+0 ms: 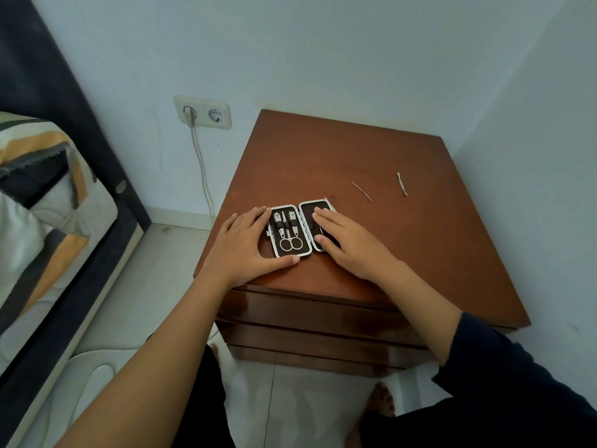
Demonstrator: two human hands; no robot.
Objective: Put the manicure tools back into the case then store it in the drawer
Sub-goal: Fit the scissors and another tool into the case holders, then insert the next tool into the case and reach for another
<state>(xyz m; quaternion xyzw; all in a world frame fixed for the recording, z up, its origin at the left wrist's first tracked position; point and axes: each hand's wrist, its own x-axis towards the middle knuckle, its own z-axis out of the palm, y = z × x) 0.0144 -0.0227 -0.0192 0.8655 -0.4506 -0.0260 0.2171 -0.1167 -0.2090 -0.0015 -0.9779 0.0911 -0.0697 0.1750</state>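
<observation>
my left hand [246, 244] lies flat, fingers spread, against the left edge of the open white-rimmed brown manicure case [298, 228] on the brown wooden counter [420, 240]. my right hand [347, 240] presses flat on its right half. two thin metal tools [401, 184] lie beyond my right hand.

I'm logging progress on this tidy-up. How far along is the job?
Partly done. The case lies open with scissors and clippers strapped in. In hand: the left hand and right hand rest flat on its halves. Left: two tools, a thin pick and a pusher, lie loose on the nightstand; the case is unclosed and the drawers are shut.
</observation>
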